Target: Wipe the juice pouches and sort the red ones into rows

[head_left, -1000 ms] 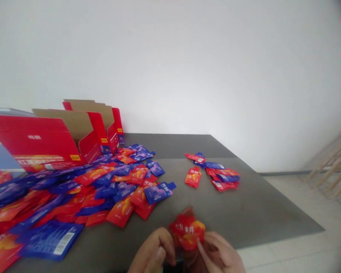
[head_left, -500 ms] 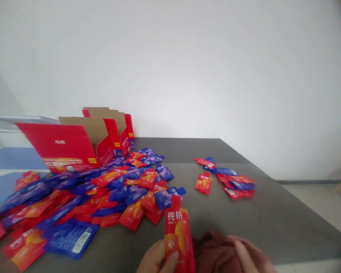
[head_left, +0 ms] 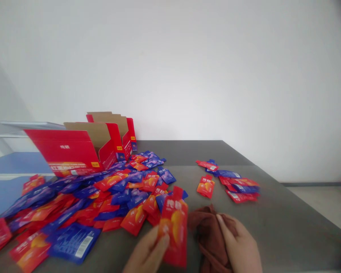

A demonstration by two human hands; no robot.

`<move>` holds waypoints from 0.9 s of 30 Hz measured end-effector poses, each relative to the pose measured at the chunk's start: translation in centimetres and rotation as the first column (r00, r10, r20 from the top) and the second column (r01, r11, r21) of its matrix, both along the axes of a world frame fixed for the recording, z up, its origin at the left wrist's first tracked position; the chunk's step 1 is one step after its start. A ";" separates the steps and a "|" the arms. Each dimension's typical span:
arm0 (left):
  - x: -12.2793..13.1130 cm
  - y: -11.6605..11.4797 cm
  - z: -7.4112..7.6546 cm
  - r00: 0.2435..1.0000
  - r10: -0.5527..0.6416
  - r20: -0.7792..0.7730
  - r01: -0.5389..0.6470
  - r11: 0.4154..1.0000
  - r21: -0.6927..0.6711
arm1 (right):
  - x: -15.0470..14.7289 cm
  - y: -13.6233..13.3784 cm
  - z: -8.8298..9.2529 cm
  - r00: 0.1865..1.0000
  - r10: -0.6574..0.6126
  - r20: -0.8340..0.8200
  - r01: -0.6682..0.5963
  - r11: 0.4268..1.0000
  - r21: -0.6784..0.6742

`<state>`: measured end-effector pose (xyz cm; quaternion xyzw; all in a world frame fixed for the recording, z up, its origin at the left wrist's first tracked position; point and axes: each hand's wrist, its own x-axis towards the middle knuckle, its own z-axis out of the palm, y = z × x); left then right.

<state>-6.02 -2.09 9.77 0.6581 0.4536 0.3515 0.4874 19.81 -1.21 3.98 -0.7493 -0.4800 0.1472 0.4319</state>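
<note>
My left hand (head_left: pixel 150 248) pinches a red-orange sachet (head_left: pixel 174 231) by its lower left edge, holding it upright with its printed front toward me. Just to the right, my right hand (head_left: pixel 241 246) grips a crumpled brown cloth (head_left: pixel 211 242), thumb on top. The cloth is close beside the sachet; contact between them does not show. Left of my hands spreads a heap of red and blue sachets (head_left: pixel 108 197). Beyond my right hand lies a single red sachet (head_left: pixel 206 185), and past it a small group of red and blue sachets (head_left: pixel 240 187).
Open red cardboard boxes (head_left: pixel 71 149) stand behind the heap at the far left, their brown insides showing. The grey table (head_left: pixel 187 151) reaches back to a white wall (head_left: pixel 187 68). A blue surface (head_left: pixel 8 163) lies beyond the table's left side.
My right hand and the brown cloth have risen further into view beside the sachet. The held sachet has shifted slightly left and up. The whole view has tilted a little.
</note>
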 end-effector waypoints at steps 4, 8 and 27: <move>-3.8 7.3 2.0 0.716 0.327 -0.617 -0.122 0.929 0.350 | 0.3 -0.2 -0.9 0.995 0.066 -0.081 -0.064 0.998 0.026; -6.0 11.0 1.8 0.496 0.526 -0.691 -0.129 0.832 0.540 | 0.1 -0.3 -1.4 0.992 0.092 -0.091 -0.088 0.995 0.045; 14.2 17.2 -1.2 0.665 0.077 -0.742 0.186 0.946 0.265 | -1.6 -0.4 -1.1 0.998 0.056 0.008 -0.057 0.978 0.202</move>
